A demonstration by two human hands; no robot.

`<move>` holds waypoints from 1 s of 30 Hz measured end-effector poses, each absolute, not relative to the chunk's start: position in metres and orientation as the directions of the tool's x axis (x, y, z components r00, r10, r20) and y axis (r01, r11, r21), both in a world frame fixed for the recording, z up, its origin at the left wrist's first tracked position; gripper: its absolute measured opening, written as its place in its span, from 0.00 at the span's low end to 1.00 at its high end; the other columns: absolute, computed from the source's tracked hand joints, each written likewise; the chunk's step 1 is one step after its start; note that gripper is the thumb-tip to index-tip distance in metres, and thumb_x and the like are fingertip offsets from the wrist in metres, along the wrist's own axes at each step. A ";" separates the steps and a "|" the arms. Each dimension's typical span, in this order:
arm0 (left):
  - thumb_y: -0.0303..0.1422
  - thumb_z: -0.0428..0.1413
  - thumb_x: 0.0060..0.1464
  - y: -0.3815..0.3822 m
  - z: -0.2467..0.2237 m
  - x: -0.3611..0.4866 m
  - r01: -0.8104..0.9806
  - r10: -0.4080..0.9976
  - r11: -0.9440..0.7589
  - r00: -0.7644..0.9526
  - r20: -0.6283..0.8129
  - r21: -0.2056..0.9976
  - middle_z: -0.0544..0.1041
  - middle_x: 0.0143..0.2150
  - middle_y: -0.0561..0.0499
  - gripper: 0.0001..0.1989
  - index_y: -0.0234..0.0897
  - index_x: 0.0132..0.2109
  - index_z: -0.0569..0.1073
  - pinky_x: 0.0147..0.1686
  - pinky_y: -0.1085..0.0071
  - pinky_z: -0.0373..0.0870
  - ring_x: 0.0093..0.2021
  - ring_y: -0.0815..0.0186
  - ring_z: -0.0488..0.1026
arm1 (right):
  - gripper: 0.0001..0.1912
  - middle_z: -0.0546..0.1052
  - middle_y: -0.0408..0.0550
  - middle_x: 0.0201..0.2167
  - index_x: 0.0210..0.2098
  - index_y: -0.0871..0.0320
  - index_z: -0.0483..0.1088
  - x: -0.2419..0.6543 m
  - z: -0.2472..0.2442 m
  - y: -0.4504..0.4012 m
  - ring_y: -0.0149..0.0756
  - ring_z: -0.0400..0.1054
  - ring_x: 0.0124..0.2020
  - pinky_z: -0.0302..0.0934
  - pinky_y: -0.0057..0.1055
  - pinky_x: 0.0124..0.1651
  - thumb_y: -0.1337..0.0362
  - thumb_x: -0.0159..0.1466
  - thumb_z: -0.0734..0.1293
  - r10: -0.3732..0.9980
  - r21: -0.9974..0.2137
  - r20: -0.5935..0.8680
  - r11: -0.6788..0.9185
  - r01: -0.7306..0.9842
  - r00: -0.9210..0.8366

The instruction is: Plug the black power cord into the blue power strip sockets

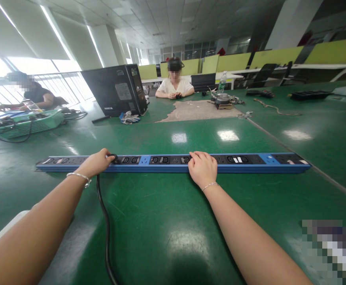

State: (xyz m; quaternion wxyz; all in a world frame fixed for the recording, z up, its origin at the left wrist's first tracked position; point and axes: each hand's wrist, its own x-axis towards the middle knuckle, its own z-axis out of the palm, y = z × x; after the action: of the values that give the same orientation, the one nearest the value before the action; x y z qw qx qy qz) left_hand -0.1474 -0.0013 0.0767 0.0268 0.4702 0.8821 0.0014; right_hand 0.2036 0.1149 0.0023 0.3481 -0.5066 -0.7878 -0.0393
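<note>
A long blue power strip [161, 169] with black and blue sockets lies crosswise on the green table. My left hand [98, 161] is closed around a black plug [112, 158] at a socket left of the strip's middle; whether the plug is fully seated cannot be made out. From under that hand a black power cord [104, 213] runs down toward the near edge. Right of the strip's middle, my right hand [203, 168] wraps over the strip and grips it, covering some sockets.
Beyond the strip stand a black computer case [116, 91], work gloves [129, 118] and a water bottle [222, 82]. A green basket [39, 126] with cables sits at left. One person [175, 85] sits across the table, another [36, 93] at far left. A pixelated object lies at lower right.
</note>
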 end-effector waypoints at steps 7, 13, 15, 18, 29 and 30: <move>0.45 0.43 0.54 0.002 0.080 -0.145 0.828 0.828 0.559 -0.560 -0.033 -0.032 0.77 0.39 0.39 0.23 0.33 0.47 0.69 0.40 0.65 0.67 0.42 0.53 0.74 | 0.18 0.75 0.49 0.46 0.45 0.55 0.74 0.203 0.003 0.114 0.41 0.63 0.49 0.49 0.38 0.50 0.65 0.62 0.57 0.774 -0.306 0.587 0.485 0.820 -0.238; 0.44 0.42 0.54 0.002 0.077 -0.135 0.828 0.827 0.559 -0.561 -0.047 -0.054 0.77 0.40 0.36 0.23 0.33 0.48 0.66 0.39 0.63 0.67 0.42 0.51 0.75 | 0.18 0.76 0.47 0.46 0.45 0.54 0.74 0.203 0.003 0.114 0.40 0.63 0.49 0.48 0.38 0.50 0.65 0.62 0.57 0.773 -0.296 0.588 0.480 0.826 -0.239; 0.45 0.40 0.55 -0.001 0.074 -0.129 0.822 0.821 0.567 -0.569 -0.034 -0.057 0.77 0.39 0.35 0.23 0.33 0.49 0.65 0.38 0.62 0.67 0.41 0.49 0.75 | 0.18 0.76 0.47 0.46 0.45 0.54 0.74 0.203 0.003 0.114 0.40 0.63 0.49 0.48 0.38 0.50 0.65 0.62 0.57 0.773 -0.293 0.587 0.480 0.827 -0.240; 0.45 0.39 0.55 -0.004 0.072 -0.123 0.806 0.808 0.587 -0.589 -0.015 -0.075 0.77 0.39 0.34 0.23 0.34 0.49 0.64 0.36 0.59 0.68 0.41 0.48 0.75 | 0.18 0.76 0.48 0.46 0.45 0.55 0.74 0.203 0.003 0.113 0.40 0.63 0.48 0.48 0.38 0.49 0.65 0.62 0.57 0.775 -0.296 0.585 0.480 0.826 -0.241; 0.44 0.44 0.53 0.011 0.077 -0.136 0.824 0.821 0.563 -0.566 -0.077 -0.055 0.78 0.39 0.35 0.21 0.34 0.46 0.66 0.36 0.62 0.68 0.41 0.49 0.75 | 0.18 0.76 0.49 0.45 0.45 0.54 0.74 0.203 0.002 0.114 0.41 0.63 0.49 0.49 0.39 0.50 0.65 0.62 0.57 0.775 -0.306 0.585 0.482 0.821 -0.237; 0.44 0.43 0.53 0.008 0.075 -0.135 0.821 0.819 0.570 -0.571 -0.054 -0.044 0.78 0.39 0.34 0.21 0.34 0.47 0.66 0.36 0.62 0.68 0.41 0.49 0.75 | 0.18 0.76 0.49 0.45 0.45 0.54 0.74 0.203 0.002 0.114 0.41 0.63 0.49 0.49 0.39 0.50 0.65 0.62 0.57 0.774 -0.305 0.587 0.481 0.822 -0.235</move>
State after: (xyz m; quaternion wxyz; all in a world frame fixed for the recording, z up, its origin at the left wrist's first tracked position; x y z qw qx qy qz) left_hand -0.1348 0.0085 0.0748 0.0140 0.4628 0.8858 -0.0320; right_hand 0.2029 0.1142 0.0021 0.3521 -0.5085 -0.7851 -0.0340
